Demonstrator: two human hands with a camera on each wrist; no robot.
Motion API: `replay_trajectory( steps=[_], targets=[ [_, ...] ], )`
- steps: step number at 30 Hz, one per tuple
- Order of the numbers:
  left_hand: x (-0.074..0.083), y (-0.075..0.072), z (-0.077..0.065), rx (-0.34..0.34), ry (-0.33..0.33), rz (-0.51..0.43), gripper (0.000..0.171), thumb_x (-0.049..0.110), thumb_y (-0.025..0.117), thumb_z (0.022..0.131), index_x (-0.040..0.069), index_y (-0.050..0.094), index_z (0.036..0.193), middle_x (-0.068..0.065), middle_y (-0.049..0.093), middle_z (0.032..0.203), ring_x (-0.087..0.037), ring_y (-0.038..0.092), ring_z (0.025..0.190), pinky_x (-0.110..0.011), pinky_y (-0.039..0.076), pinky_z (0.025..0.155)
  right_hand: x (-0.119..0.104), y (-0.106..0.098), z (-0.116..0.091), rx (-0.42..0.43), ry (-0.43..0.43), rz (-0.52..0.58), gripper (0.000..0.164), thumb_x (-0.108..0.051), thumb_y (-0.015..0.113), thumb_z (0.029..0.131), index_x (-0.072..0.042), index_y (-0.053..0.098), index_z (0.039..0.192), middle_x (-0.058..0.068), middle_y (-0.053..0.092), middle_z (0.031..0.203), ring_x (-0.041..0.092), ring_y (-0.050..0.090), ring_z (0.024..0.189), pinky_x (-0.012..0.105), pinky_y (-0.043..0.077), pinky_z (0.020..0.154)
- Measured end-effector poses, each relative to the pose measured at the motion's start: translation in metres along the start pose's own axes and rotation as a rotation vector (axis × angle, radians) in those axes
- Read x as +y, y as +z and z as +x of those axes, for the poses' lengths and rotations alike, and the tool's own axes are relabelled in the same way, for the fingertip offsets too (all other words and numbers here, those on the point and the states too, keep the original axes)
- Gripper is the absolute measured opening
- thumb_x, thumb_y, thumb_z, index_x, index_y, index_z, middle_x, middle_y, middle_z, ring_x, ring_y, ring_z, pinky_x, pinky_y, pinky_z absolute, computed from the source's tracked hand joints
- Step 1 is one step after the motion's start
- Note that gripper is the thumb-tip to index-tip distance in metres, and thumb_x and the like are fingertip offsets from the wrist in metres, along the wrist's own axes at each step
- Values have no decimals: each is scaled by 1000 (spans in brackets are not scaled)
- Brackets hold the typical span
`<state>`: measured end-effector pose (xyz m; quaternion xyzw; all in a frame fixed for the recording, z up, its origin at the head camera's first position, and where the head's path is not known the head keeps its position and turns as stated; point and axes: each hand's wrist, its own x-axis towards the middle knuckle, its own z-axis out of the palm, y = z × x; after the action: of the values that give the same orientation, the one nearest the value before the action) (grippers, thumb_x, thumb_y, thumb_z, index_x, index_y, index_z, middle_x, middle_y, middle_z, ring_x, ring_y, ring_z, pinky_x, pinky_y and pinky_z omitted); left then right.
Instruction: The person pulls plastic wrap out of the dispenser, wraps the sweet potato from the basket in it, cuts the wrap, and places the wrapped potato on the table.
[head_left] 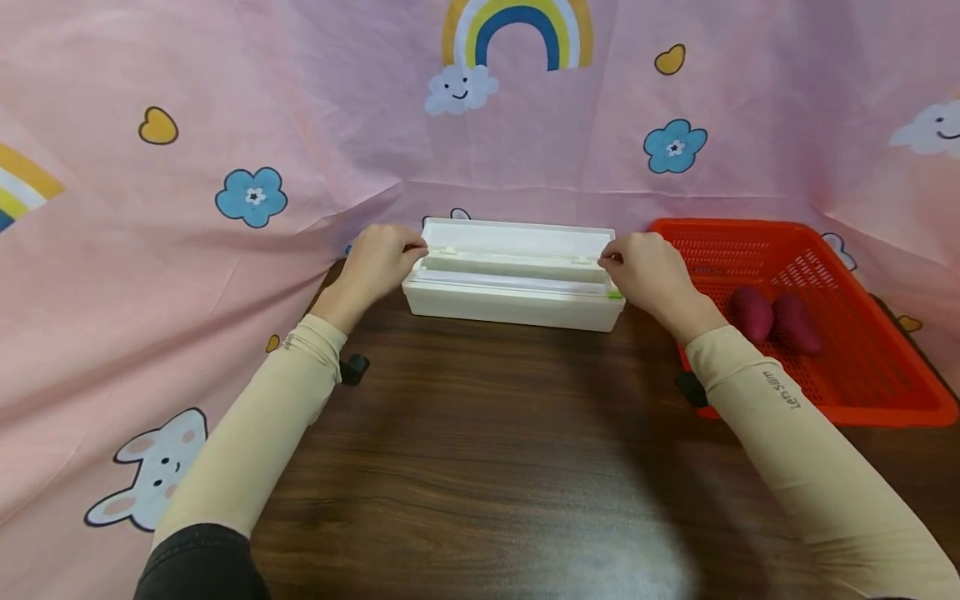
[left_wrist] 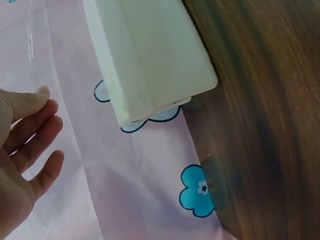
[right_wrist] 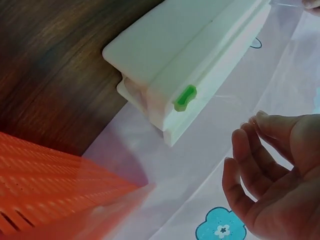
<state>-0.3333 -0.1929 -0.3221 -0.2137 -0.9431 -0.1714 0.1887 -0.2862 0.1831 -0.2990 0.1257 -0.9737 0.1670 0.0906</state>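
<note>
A long white plastic wrap dispenser [head_left: 513, 308] lies crosswise at the far side of the table, its lid [head_left: 517, 237] tipped back. Inside it shows a pale roll [head_left: 510, 282]. At its right end sits a small green slider [right_wrist: 185, 98]. Barely visible clear plastic wrap [left_wrist: 30, 45] catches the light beside the left fingertips. My left hand [head_left: 382, 254] pinches it between thumb and forefinger, above the dispenser's left end. Over the right end, my right hand [head_left: 648, 267] pinches the wrap's other side, with a faint glint at its fingertips in the right wrist view.
To the right stands a red-orange perforated basket [head_left: 892, 392] holding two purple-red sweet potatoes [head_left: 772, 321]. The dark wooden table [head_left: 495, 450] stretches toward me. A pink patterned cloth [head_left: 315, 100] hangs behind and along the left side.
</note>
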Motion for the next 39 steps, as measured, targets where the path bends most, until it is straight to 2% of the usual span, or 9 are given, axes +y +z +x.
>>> replay_trajectory(
  steps=[8, 13, 21, 27, 39],
  targets=[
    [1, -4, 3, 42, 22, -30, 11, 16, 75, 92, 8, 81, 94, -11, 78, 95, -33, 72, 89, -50, 53, 85, 2, -6, 1, -4, 16, 38, 25, -16, 62, 99, -2, 77, 113, 22, 75, 105, 36, 66, 90, 53, 56, 82],
    [1, -7, 4, 65, 38, -42, 9, 15, 75, 91, 7, 81, 92, -11, 78, 94, -32, 72, 86, -49, 53, 84, 2, -10, 3, -3, 33, 37, 25, -17, 62, 99, -3, 77, 112, 20, 76, 102, 34, 63, 87, 51, 55, 79],
    [3, -13, 9, 63, 2, -72, 15, 15, 77, 90, 5, 82, 101, -14, 79, 100, -33, 74, 93, -48, 54, 87, 2, -16, 5, 31, 8, 33, 25, -18, 61, 99, -2, 78, 110, 20, 76, 98, 34, 64, 85, 51, 54, 75],
    [6, -19, 10, 86, -19, -94, 17, 14, 77, 90, 2, 81, 101, -16, 79, 101, -32, 75, 95, -46, 55, 88, 0, -20, 7, 19, 7, 42, 27, -18, 61, 100, -2, 77, 114, 20, 75, 99, 32, 60, 83, 48, 54, 73],
    [6, -26, 11, 96, -47, -165, 15, 15, 77, 91, 2, 82, 98, -15, 79, 97, -27, 73, 84, -41, 53, 75, -7, -28, 11, -2, 43, 32, 31, -22, 58, 102, -4, 74, 121, 21, 75, 109, 34, 63, 93, 51, 54, 81]
  ],
)
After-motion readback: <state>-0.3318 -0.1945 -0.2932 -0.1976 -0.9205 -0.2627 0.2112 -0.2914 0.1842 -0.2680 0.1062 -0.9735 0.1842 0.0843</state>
